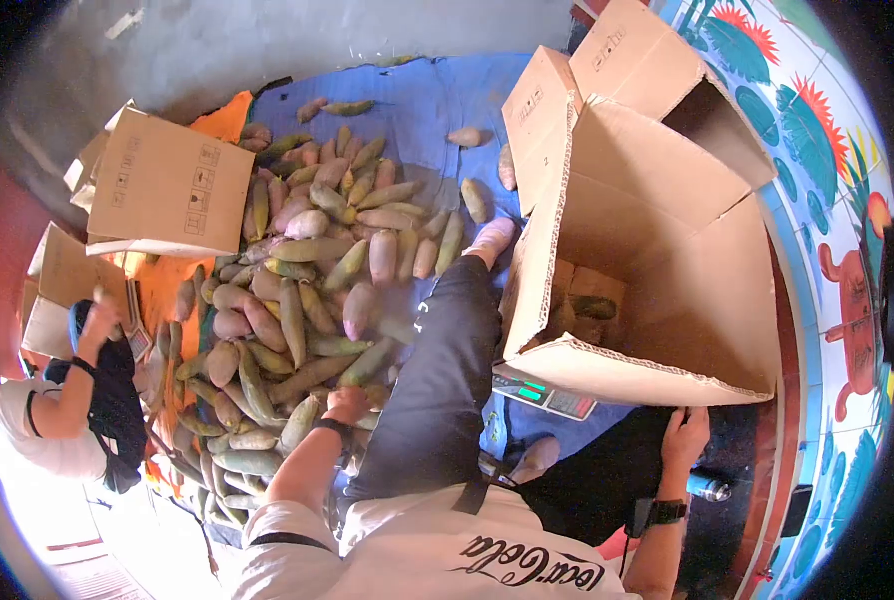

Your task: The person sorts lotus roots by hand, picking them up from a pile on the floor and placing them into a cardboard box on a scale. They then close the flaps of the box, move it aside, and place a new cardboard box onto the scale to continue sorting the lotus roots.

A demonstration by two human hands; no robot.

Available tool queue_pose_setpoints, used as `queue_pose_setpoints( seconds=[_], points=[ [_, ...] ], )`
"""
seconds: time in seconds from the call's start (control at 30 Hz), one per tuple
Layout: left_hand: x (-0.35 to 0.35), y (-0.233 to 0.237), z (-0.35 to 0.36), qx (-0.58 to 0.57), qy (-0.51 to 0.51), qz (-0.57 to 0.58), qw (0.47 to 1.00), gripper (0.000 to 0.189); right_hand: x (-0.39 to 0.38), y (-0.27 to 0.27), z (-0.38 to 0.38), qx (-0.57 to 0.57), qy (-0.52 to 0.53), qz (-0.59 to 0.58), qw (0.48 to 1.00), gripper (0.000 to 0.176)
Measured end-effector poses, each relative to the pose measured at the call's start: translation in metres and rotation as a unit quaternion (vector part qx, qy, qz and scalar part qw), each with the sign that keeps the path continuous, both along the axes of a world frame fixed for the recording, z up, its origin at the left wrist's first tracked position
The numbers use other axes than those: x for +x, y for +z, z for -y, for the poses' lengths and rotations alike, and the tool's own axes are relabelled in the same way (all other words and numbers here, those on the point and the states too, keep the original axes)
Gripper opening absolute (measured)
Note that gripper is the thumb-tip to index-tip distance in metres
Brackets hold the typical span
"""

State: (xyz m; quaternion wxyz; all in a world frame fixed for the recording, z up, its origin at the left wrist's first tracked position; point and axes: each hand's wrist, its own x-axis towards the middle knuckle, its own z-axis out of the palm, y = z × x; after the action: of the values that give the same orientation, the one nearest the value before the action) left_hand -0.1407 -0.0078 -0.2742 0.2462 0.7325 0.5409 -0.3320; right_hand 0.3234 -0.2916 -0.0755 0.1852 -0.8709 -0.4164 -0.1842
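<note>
A large heap of long green and pinkish radishes [312,270] lies on a blue sheet [427,90]. My left hand [347,405] is down at the near right side of the heap, its fingers curled among the radishes; what they hold, if anything, is partly hidden. To the right, a tall open cardboard box [647,240] stands on a scale with a lit green display [534,390]. A few radishes [595,307] show deep inside the box. My right hand [685,437] is at the box's near bottom edge, fingertips against the cardboard.
On the left, another person [62,420] sits beside the heap near a smaller cardboard box [67,285]. A closed-looking carton [167,185] stands behind the heap on an orange sheet [229,118]. A tiled wall [807,120] borders the right. My leg [432,370] stretches between heap and box.
</note>
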Motion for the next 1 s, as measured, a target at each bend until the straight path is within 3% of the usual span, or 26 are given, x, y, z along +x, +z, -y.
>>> queue_pose_setpoints(
  seconds=[0.1, 0.17, 0.27, 0.33, 0.37, 0.4, 0.53, 0.6, 0.67, 0.73, 0.9, 1.0],
  points=[
    [-0.026, -0.068, -0.006, 0.025, -0.073, 0.043, 0.996, 0.034, -0.005, 0.006, -0.003, -0.001, -0.012, -0.022, 1.000, 0.020],
    [-0.027, -0.068, -0.014, 0.038, -0.115, 0.088, 0.989, 0.033, -0.008, 0.011, -0.004, 0.006, -0.003, -0.022, 1.000, 0.021],
    [-0.002, 0.011, -0.027, 0.047, -0.066, 0.000, 0.997, 0.032, -0.013, 0.017, -0.007, 0.010, 0.005, -0.024, 1.000, 0.022],
    [0.006, 0.062, -0.032, 0.107, -0.098, 0.045, 0.988, 0.032, -0.014, 0.019, -0.008, 0.010, 0.002, -0.027, 1.000, 0.021],
    [0.023, 0.120, -0.023, 0.183, -0.049, 0.120, 0.975, 0.028, -0.014, 0.019, -0.008, 0.018, 0.010, -0.023, 1.000, 0.021],
    [0.020, 0.125, -0.026, 0.276, -0.047, 0.231, 0.932, 0.026, -0.014, 0.019, -0.008, 0.025, 0.017, -0.019, 0.999, 0.021],
    [0.048, 0.207, -0.048, 0.342, 0.105, 0.386, 0.850, 0.022, -0.013, 0.017, -0.007, 0.022, 0.000, -0.020, 1.000, 0.020],
    [0.064, 0.246, -0.057, 0.418, 0.159, 0.473, 0.759, 0.024, -0.012, 0.016, -0.006, 0.033, 0.009, -0.030, 0.999, 0.017],
    [0.091, 0.295, -0.052, 0.328, 0.261, 0.680, 0.602, 0.024, -0.012, 0.014, -0.004, 0.036, 0.005, -0.032, 0.999, 0.016],
    [0.106, 0.344, -0.045, 0.329, 0.205, 0.689, 0.612, 0.020, -0.010, 0.012, -0.003, 0.037, 0.003, -0.031, 0.999, 0.015],
    [0.164, 0.401, -0.020, 0.216, 0.162, 0.838, 0.474, 0.022, -0.009, 0.009, -0.001, 0.032, 0.002, -0.021, 0.999, 0.013],
    [0.193, 0.404, -0.003, 0.127, 0.151, 0.855, 0.479, 0.019, -0.010, 0.011, -0.001, 0.035, -0.005, -0.028, 0.999, 0.014]
  ],
)
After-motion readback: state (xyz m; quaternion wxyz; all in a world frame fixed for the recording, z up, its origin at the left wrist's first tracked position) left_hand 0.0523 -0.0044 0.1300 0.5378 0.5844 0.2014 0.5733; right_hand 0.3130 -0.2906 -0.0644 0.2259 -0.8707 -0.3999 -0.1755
